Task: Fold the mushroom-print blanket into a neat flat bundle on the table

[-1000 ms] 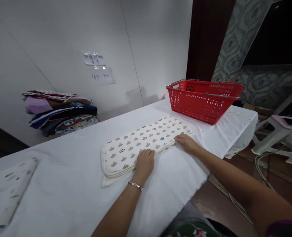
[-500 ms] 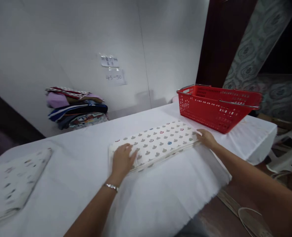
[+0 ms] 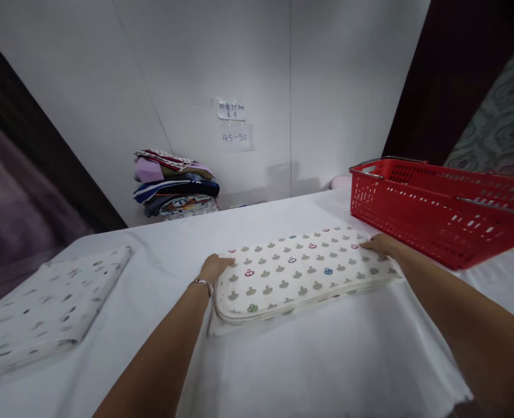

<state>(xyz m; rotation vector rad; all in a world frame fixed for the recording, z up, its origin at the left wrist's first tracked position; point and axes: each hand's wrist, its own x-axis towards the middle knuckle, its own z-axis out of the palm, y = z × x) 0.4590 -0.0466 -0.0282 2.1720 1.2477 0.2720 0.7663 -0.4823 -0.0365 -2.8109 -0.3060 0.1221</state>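
Note:
A folded white cloth (image 3: 296, 270) with a grey, red, blue and green mushroom print lies across the table in front of me. At its left end is my left hand (image 3: 214, 268), with a silver bracelet on the wrist; the thumb rests on top and the fingers are mostly hidden at the edge. My right hand (image 3: 377, 245) grips the right end, its thumb over the top layer. Farther left lies another folded white cloth (image 3: 57, 305) with small grey and dark marks, touched by neither hand.
A red plastic basket (image 3: 413, 209) with metal handles stands at the right of the white-covered table (image 3: 326, 354). Behind the table is a stack of folded fabrics (image 3: 176, 186), below paper notes (image 3: 235, 137) on the wall.
My left hand has gone from lying on top of the mushroom-print cloth to holding its left edge. My right hand stays at the right end. The view has turned left.

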